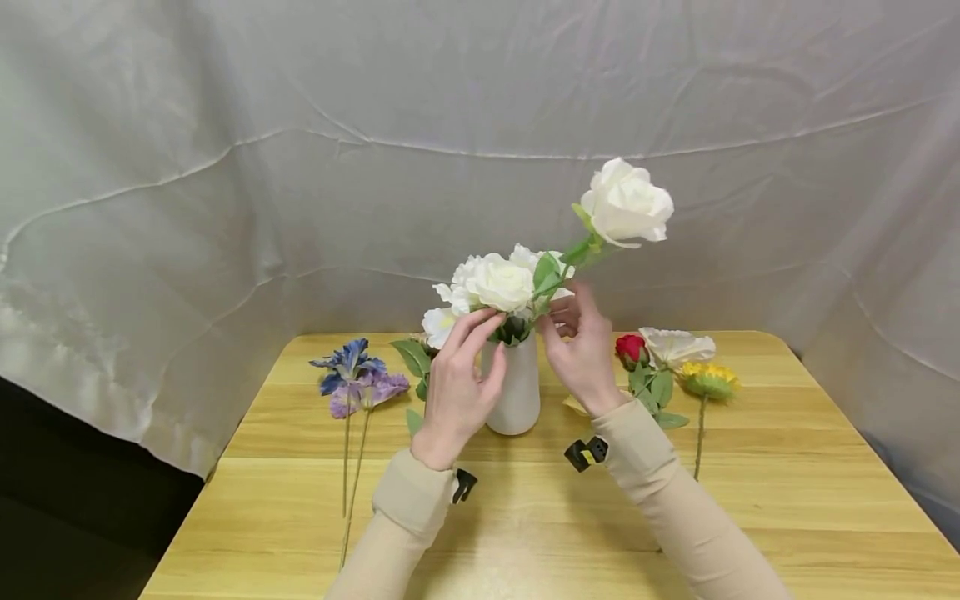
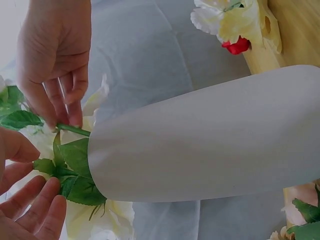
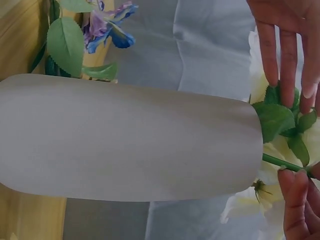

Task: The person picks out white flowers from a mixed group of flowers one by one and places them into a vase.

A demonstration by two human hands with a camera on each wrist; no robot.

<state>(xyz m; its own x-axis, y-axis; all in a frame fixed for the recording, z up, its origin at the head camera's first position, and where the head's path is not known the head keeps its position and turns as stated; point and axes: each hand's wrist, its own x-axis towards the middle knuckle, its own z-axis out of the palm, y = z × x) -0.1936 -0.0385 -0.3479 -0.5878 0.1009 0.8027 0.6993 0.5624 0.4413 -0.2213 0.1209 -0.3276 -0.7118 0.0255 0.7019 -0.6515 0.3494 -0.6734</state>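
Observation:
A white vase stands upright on the table, holding several white flowers. My right hand is at the vase's mouth, pinching a green stem between thumb and fingertips just above the rim. That stem leans right and carries a large white rose high above the other blooms. On the left side of the mouth is my left hand, its fingers spread and relaxed. Its fingertips are right at the green leaves below the blooms. The stem's lower part is hidden inside the vase.
Blue and purple flowers with long stems lie at the table's left. To the right lie a red rose, a white flower and a yellow flower. Grey cloth hangs behind the wooden table.

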